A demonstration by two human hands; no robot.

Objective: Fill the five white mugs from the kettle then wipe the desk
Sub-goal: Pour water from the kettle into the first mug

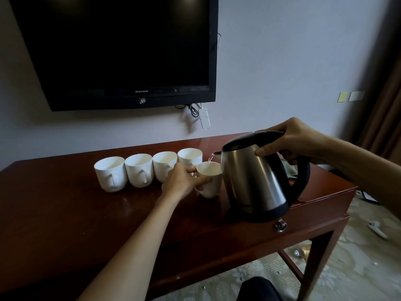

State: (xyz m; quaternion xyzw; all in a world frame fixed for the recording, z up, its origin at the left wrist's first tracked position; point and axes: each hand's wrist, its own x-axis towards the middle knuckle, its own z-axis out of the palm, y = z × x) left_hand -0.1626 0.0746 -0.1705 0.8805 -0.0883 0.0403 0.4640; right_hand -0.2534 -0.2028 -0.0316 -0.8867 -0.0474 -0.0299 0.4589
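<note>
Pouring water into the fifth mug

Right hand (297, 142) grips the tilted steel kettle (258, 177) by its black handle. Left hand (184, 181) curls around a white mug (211, 181) under the spout, near the table's (65, 213) back edge, beside four mugs (147, 169) in a row.

4 mugs (147, 169) in a row (on desk (65, 213)), kettle (258, 177) right.

A dark Skyworth television (117, 46) is mounted on the wall, with a white power strip (204, 118) hung below its right corner. Two wall plates (349, 96) are noted beside a brown curtain (384, 109).
</note>
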